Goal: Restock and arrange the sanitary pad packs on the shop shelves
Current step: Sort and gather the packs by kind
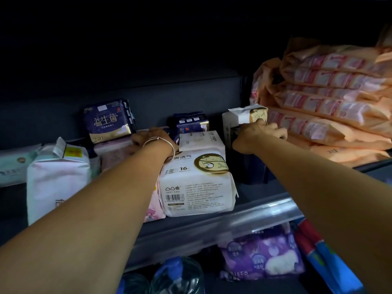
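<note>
The right hand (262,132) curls round the lower edge of an upright white pack with a gold cat seal (246,116), holding it at the back of the shelf, just at 9 o'clock of the orange stack (331,107) and touching or nearly touching it. The left hand (151,141), a silver bangle (161,145) on its wrist, reaches behind the large white pack (197,177) lying at the shelf's middle; its fingers are bent over something low and dark there, but whether they grip a pack or only rest on it cannot be told. Judging from how things lie, the work is partway: the orange packs at 3 o'clock are piled in a fairly tidy heap, while the middle and left remain loose, with one navy pack (109,120) standing at 11 o'clock, a second navy pack (191,124) behind the left hand, a pale pink-white pack (57,177) tilted at 9 o'clock, and a pink cartoon pack (153,206) wedged under the forearm. Facing and lining these up seems still to do. The large white pack sits between the two arms and crowds the reach to the back row. Beyond the shelf edge rail (212,225), at 6 o'clock, a purple pack (263,255) and water bottles (176,276) lie on the level below.
</note>
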